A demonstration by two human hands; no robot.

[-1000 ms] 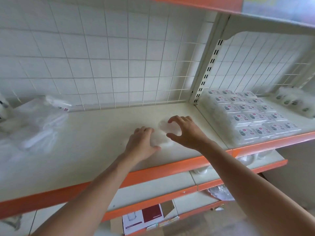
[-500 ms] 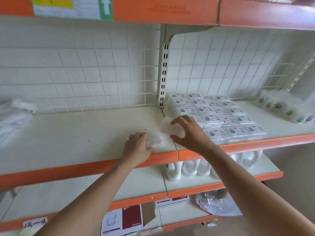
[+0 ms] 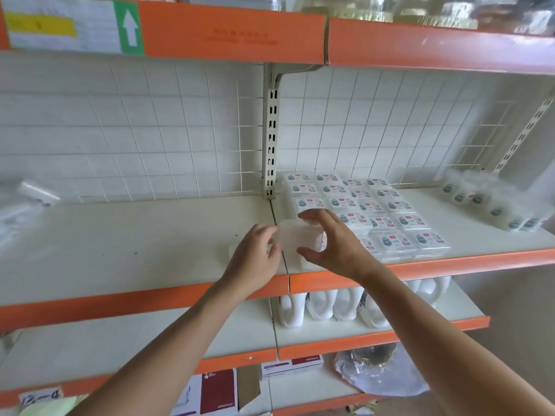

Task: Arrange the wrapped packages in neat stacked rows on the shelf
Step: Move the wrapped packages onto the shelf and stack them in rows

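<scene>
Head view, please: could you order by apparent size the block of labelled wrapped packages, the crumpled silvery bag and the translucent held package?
1. Block of labelled wrapped packages
2. Crumpled silvery bag
3. Translucent held package

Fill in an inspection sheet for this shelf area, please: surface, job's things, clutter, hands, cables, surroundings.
Surface: cream shelf, orange front edge, a few dark specks.
Job's things: labelled packages in rows on the right bay; held package at their front left corner.
Clutter: loose plastic bags far left; wrapped bundle far right.
Hands: right hand grips the held package; left hand lies on a second package, grip unclear.
Cables: nothing seen.
Surroundings: wire grid behind; white bottles and boxes on lower shelves.
</scene>
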